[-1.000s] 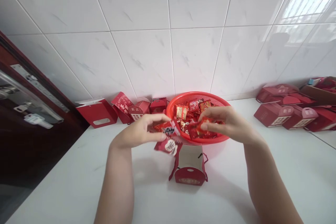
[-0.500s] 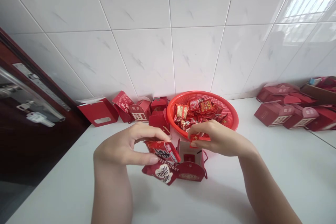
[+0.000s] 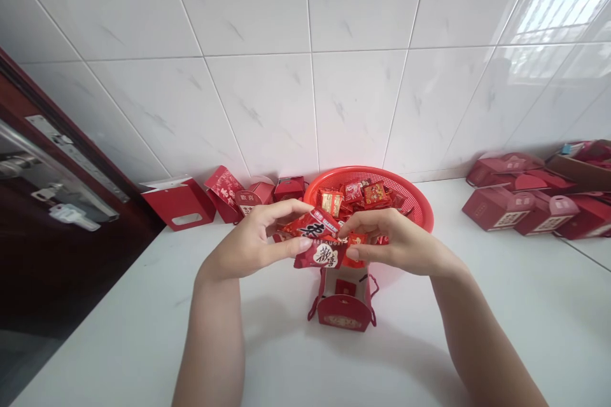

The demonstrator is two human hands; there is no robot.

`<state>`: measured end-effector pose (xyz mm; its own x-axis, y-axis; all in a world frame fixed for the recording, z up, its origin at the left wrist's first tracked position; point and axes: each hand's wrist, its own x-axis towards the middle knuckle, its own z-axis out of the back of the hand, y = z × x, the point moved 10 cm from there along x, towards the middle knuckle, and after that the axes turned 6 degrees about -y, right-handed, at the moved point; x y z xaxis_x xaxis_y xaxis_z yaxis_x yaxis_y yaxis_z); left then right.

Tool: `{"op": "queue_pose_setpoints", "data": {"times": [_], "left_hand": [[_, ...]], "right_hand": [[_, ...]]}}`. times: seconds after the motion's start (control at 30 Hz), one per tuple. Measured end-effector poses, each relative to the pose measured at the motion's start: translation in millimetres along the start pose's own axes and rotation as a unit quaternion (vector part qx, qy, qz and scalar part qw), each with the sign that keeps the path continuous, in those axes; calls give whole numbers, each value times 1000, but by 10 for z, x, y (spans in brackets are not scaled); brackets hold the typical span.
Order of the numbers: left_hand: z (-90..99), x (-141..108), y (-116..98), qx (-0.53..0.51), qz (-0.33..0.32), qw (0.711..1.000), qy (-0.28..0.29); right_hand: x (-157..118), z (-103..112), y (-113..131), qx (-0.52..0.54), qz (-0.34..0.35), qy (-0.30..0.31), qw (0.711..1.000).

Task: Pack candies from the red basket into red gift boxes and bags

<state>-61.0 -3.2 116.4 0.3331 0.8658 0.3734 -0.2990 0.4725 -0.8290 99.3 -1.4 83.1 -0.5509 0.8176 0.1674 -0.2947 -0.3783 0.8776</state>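
Observation:
My left hand (image 3: 260, 238) is closed around red candy packets (image 3: 325, 255) with white and dark lettering, held one over another. Close beside them, my right hand (image 3: 403, 245) pinches a smaller orange-red candy packet (image 3: 356, 253) between thumb and fingers. Both hands are raised above an open dark-red gift box (image 3: 344, 317) with cord handles. A small red item (image 3: 345, 287) lies inside that box. Just behind the hands stands a red plastic colander (image 3: 424, 206), holding many wrapped candies (image 3: 375, 194); its near side is partly covered by my hands.
Along the tiled wall to the left stand several red gift boxes (image 3: 258, 194) and a red bag-shaped box (image 3: 184, 203). More closed boxes (image 3: 499, 206) are grouped at the right, beside a brown carton (image 3: 580, 168). A dark door with keys (image 3: 74, 216) borders the white table's left side.
My left hand has moved up and right with its packets, uncovering more of the gift box. My right hand's packet now meets or nearly meets them above the box.

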Motion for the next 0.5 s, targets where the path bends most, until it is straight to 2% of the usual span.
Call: {"op": "queue_pose_setpoints", "data": {"times": [0.1, 0.2, 0.33, 0.5], "left_hand": [[2, 25, -13, -19, -2, 999, -36], [-7, 42, -36, -42, -8, 998, -56], [-6, 53, -74, -56, -17, 996, -63], [25, 37, -69, -43, -17, 998, -37]], "right_hand": [[30, -17, -30, 21, -10, -2, 1000], [62, -60, 21, 27, 17, 7, 999], [43, 42, 105, 34, 45, -18, 998], [-87, 143, -9, -44, -19, 8, 999]]}}
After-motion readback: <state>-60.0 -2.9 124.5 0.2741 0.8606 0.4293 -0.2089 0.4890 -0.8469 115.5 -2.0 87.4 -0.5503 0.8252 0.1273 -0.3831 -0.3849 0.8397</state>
